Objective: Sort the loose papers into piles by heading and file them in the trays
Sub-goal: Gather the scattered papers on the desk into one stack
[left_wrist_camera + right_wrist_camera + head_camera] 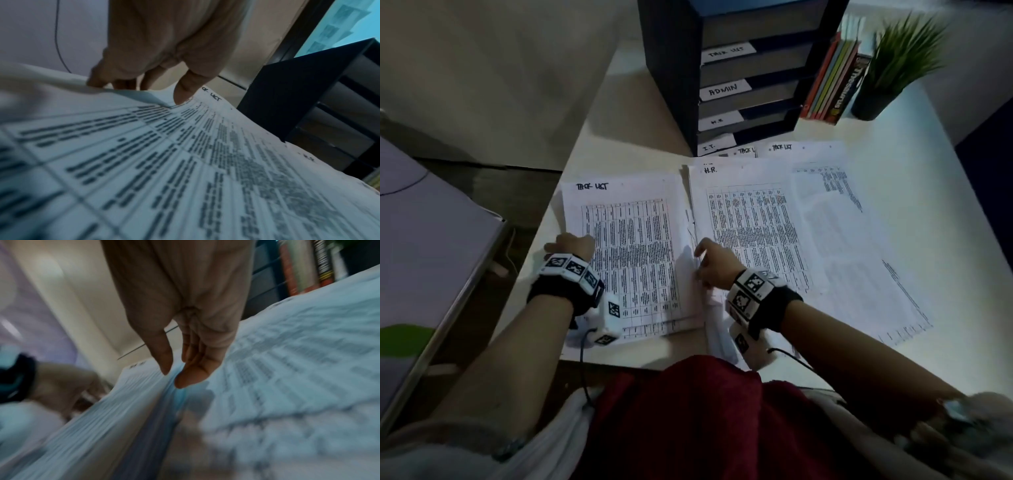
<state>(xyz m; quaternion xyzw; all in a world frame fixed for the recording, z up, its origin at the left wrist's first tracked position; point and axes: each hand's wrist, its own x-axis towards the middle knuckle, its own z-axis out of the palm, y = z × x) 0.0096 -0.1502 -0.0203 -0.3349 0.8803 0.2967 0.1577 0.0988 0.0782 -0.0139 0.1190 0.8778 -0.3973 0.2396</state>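
**Holding the edge of the TASK LIST pile**

Pinching the left edge of the top sheet, the left hand (570, 247) has a narrow grip on the TASK LIST pile (630, 253): in the left wrist view the thumb (186, 88) presses on the printed side, the other fingers curl under the lifted edge, and the paper bends up there. To the right of this grip, the rest of the pile lies flat on the white tabletop (914, 137).

The right hand (714, 262) is at the gap between this pile and the H.R. pile (750, 233). Its grip is loose and holds nothing; in the right wrist view the fingers (191, 369) point down, half relaxed, over the left edge of the H.R. pile. The picture is blurred, so I cannot tell if they touch the paper.

Beyond both grips, two more sheets with the heading TASK LIST (801, 149) lie at the foot of the black trays (726, 85), whose labels read TASK LIST, ADMIN, H.R. and I.T. Right of the trays stand some books (832, 82) and a potted plant (893, 65).
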